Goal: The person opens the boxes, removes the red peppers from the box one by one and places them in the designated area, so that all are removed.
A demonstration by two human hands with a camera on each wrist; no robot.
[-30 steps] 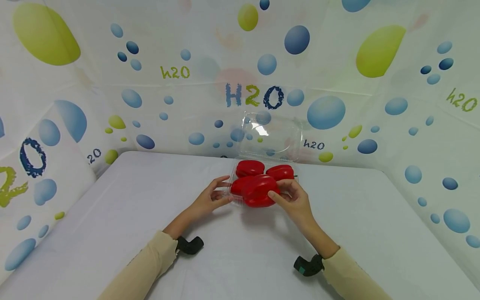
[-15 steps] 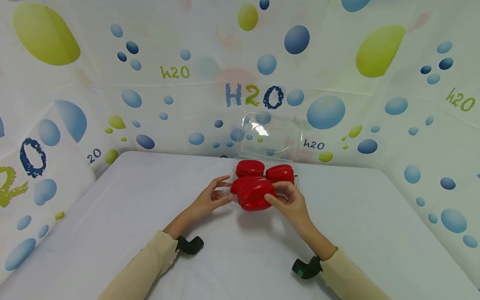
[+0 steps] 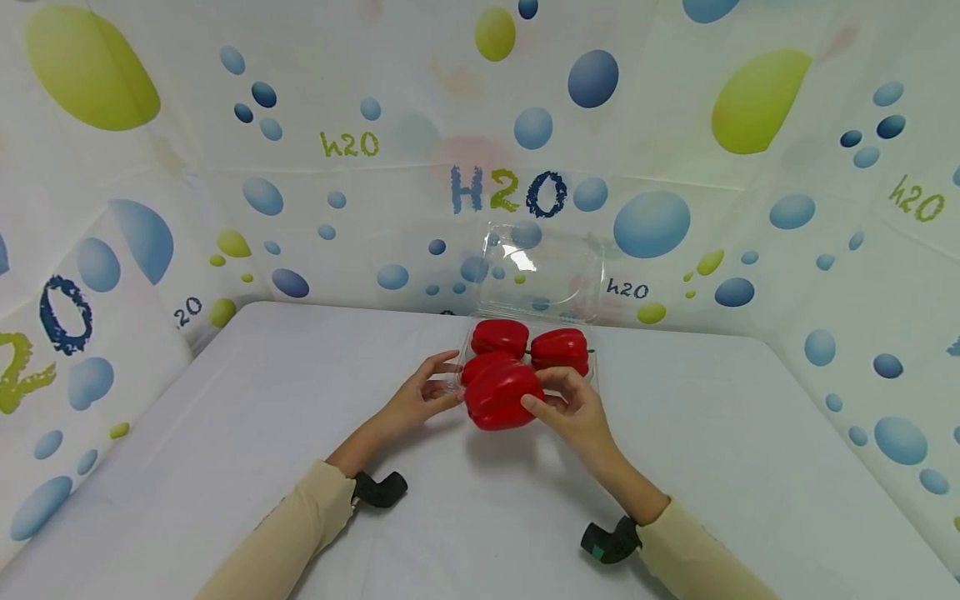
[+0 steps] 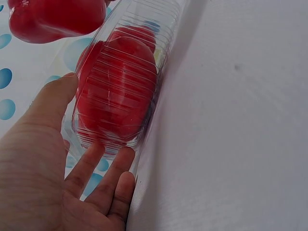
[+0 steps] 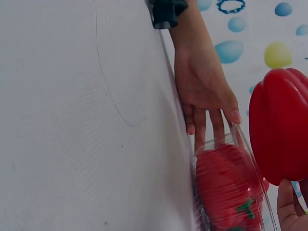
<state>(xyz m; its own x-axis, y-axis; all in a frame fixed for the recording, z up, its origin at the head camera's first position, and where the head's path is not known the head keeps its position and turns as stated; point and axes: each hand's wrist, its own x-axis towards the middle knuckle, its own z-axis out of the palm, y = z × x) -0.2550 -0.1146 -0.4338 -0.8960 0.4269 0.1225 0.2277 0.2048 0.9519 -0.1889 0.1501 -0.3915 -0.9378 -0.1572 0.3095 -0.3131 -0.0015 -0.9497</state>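
Between thumb and fingers, my right hand (image 3: 581,417) holds a red bell pepper (image 3: 501,400) raised in front of the clear plastic clamshell container (image 4: 166,36). This pepper overlaps the container's front in the head view. My left hand (image 3: 416,402) grips the container's left end, thumb at the rim and fingertips against the ribbed end wall. Inside sit three more red peppers: one back left (image 3: 500,337), one back right (image 3: 559,348) and one front left (image 3: 482,365), partly hidden by the held one. A green stem (image 5: 245,208) shows through the wall in the right wrist view.
The container's transparent lid (image 3: 558,279) stands upright at the back, before a white curtain (image 3: 420,75) printed with coloured drops. A white cloth covers the table (image 3: 300,375). Each wrist carries a black camera mount, such as the right one (image 3: 611,540).
My right hand has brought the held pepper left and toward me, uncovering more of the back right pepper. The left hand and container have stayed in place.
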